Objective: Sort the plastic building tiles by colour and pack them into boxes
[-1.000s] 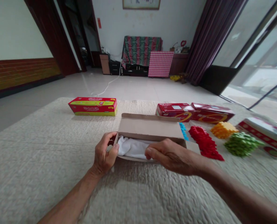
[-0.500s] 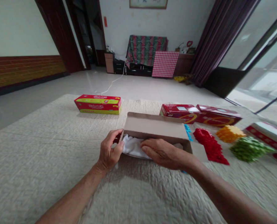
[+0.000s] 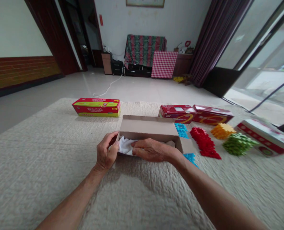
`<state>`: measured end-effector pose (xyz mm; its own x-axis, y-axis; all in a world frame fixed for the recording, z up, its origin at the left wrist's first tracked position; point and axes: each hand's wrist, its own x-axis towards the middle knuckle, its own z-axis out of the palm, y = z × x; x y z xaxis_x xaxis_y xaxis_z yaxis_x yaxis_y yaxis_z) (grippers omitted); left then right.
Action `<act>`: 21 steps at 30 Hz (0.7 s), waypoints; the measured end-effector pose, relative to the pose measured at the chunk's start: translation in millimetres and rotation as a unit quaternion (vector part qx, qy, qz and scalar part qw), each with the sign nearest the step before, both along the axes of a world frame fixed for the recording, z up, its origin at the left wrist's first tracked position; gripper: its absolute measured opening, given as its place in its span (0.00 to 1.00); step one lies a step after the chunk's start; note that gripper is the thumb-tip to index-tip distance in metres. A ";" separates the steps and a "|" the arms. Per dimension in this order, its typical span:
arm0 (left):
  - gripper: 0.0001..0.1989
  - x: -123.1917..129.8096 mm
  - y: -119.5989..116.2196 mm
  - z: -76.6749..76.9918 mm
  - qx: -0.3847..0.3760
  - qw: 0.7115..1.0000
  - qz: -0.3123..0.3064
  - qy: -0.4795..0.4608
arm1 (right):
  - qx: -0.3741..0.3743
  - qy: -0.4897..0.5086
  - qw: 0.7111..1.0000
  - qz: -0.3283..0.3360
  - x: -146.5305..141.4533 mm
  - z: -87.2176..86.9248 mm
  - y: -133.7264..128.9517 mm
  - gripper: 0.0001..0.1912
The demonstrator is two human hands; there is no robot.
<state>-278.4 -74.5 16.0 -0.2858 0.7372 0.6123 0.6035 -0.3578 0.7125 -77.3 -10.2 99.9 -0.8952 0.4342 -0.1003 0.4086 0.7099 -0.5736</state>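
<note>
An open cardboard box [image 3: 149, 125] lies before me, its long lid flap raised at the back and a short flap folded out on the right. Inside is a crumpled white cloth [image 3: 125, 146], bunched toward the left end. My left hand [image 3: 106, 151] grips the box's left end wall, with the thumb on the near side. My right hand [image 3: 152, 149] reaches over the front edge and presses on the cloth, fingers stretched out leftward. It covers the middle of the box. Some greyish-beige material [image 3: 170, 143] shows near the right end.
Blue interlocking pieces [image 3: 181, 130] sit beside the box, with red [image 3: 204, 142], yellow [image 3: 222, 130] and green pieces [image 3: 240, 143] farther right. A red-and-yellow box [image 3: 96, 107] stands behind left, red boxes [image 3: 177, 111] behind right, and a white-and-red box [image 3: 266, 135] far right on the quilted mat [image 3: 48, 153].
The view has shifted, so most things appear farther left. My right hand has sunk slightly lower into the box, pressing the cloth down. My left hand keeps its grip on the box's end.
</note>
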 end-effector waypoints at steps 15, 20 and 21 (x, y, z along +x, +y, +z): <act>0.18 2.7 4.8 1.1 -0.032 0.996 0.078 -0.032 | 0.262 0.239 0.886 -0.297 80.1 2.5 -35.6 0.12; 0.20 12.5 -4.7 -1.6 -0.055 0.988 0.119 -0.077 | 0.306 0.190 0.845 -0.395 118.6 -30.1 -43.6 0.11; 0.21 15.6 -7.3 -1.0 -0.058 0.986 0.132 -0.087 | 0.299 0.192 0.854 -0.380 119.7 -36.8 -45.8 0.11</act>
